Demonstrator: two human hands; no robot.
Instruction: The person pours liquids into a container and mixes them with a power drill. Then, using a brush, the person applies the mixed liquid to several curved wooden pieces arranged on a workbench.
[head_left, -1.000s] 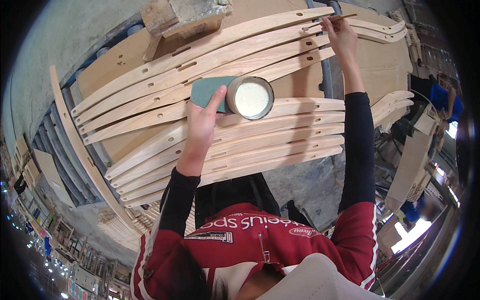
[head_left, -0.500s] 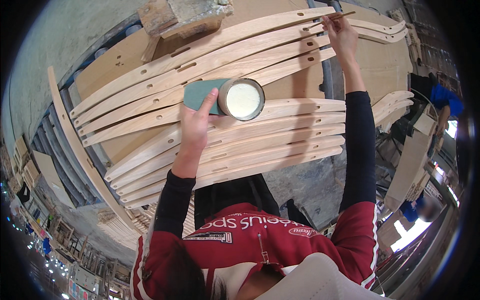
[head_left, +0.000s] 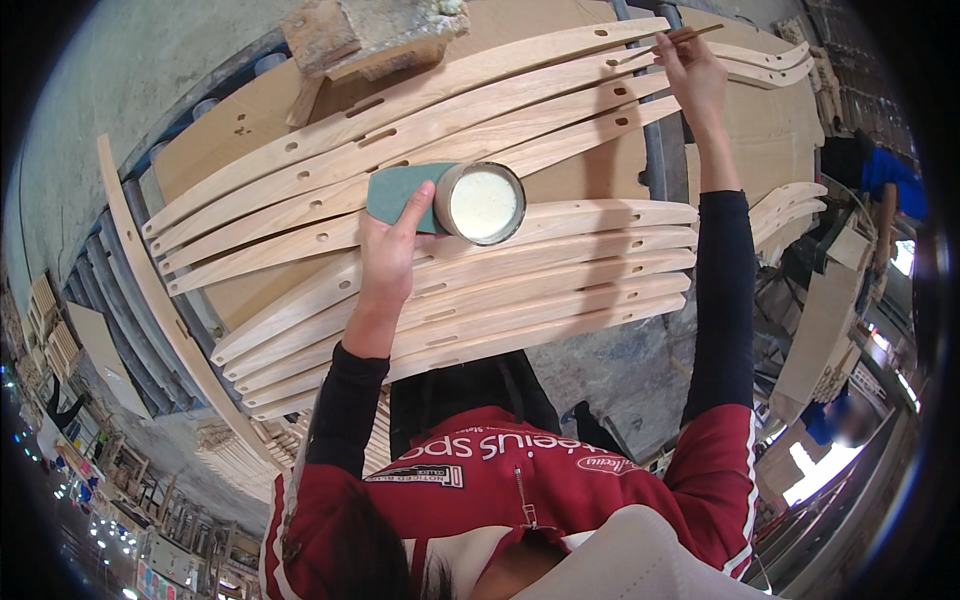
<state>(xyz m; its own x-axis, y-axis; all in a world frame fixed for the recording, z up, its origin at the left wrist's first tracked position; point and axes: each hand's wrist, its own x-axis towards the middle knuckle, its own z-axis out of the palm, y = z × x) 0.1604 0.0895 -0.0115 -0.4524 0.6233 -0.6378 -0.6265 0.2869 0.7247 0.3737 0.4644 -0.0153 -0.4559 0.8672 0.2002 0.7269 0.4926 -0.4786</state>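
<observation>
My left hand [head_left: 390,245] grips a green, flat-sided holder [head_left: 400,190], thumb on top. Joined to its right side is a round cup [head_left: 447,208] of creamy white liquid [head_left: 485,203], held over the curved wooden slats. At the far right, my right hand [head_left: 697,85] pinches a thin brown stick [head_left: 709,29]. The stick's left end is at the slotted end of the second slat [head_left: 520,88] from the back; whether it touches the slot I cannot tell. Several more slats with small slots [head_left: 480,290] lie side by side nearer me.
A rough, stained wooden block [head_left: 385,35] stands at the back. Cardboard [head_left: 240,125] lies under the slats. One long curved strip [head_left: 150,255] crosses the left side. More slat ends [head_left: 785,212] lie to the right. A person in blue [head_left: 890,180] is at the far right.
My right hand has shifted slightly right and toward me with the stick. My left hand and the cup have stayed nearly in place.
</observation>
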